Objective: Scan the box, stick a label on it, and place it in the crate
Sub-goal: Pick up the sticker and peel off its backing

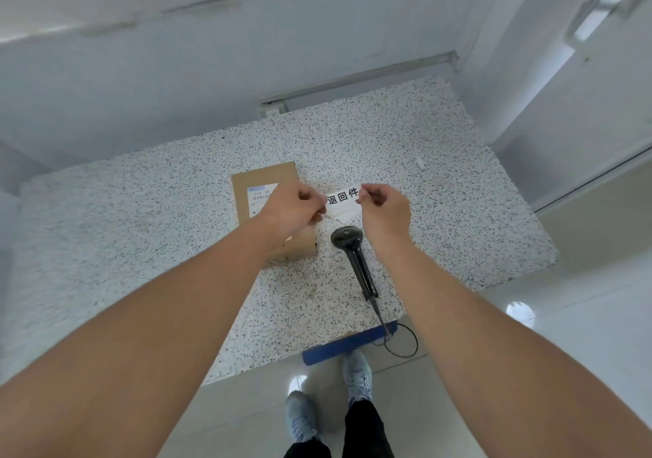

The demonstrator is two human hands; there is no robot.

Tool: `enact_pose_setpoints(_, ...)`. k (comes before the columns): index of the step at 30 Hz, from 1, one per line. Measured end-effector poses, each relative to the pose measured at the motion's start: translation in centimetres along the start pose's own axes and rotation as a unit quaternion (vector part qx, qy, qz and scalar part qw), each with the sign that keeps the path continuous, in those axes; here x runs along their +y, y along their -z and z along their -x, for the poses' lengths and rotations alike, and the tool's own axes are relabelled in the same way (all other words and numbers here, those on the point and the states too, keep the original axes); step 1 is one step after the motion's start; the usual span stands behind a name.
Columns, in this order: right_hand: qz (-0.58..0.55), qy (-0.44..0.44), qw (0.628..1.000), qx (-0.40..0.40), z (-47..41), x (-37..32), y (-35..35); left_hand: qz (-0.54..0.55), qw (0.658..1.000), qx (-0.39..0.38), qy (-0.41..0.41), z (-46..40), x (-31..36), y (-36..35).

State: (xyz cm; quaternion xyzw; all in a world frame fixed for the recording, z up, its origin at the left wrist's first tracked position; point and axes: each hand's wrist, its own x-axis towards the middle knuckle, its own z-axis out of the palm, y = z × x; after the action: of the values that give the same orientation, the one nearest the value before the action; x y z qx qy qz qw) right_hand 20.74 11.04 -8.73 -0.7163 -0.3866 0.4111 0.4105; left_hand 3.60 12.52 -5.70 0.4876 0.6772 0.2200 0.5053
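I see the speckled table (158, 245) filling the middle of the frame, with pale walls behind it in the upper part. Left of centre a brown cardboard box (263, 178) lies flat on the table, a white shipping sticker on its top face partly covered by my left hand (294, 210). That hand hangs over the box's right half, its fingers pinched closed on the left end of a white label (344, 197) printed with three bold black characters. The label stretches level between both hands, just right of the box and above the table; I cannot tell whether it touches the surface. A second pale strip shows just beneath it, perhaps its backing, too unclear to be sure. My right hand (382, 210) pinches the label's right end between thumb and fingertips, the rest of the fingers curled in. Just below that hand a black handheld scanner (354, 260) lies on the table, head toward the label, handle pointing to the near edge, its cable (398, 344) looping off the table over a blue crate edge (349, 343) at lower centre. Below stand two feet in grey shoes on a glossy tiled floor.
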Motion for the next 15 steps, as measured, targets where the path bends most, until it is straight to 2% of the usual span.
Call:
enact_pose_setpoints(8, -0.033, 0.024, 0.999, -0.021, 4.9, -4.6, 0.0, 0.143, 0.990, -0.016, 0.001, 5.1, 0.7, 3.9)
enact_pose_setpoints(11, 0.021, 0.090, 0.995, -0.023, 6.7, -6.4, -0.4, 0.163, 0.986, 0.001, -0.021, 6.9, 1.0, 5.5)
enact_pose_setpoints(15, 0.094, 0.210, 0.973, -0.018, 9.0, -8.8, -0.8, 0.181, 0.982, 0.028, -0.052, 8.8, 1.4, 7.5)
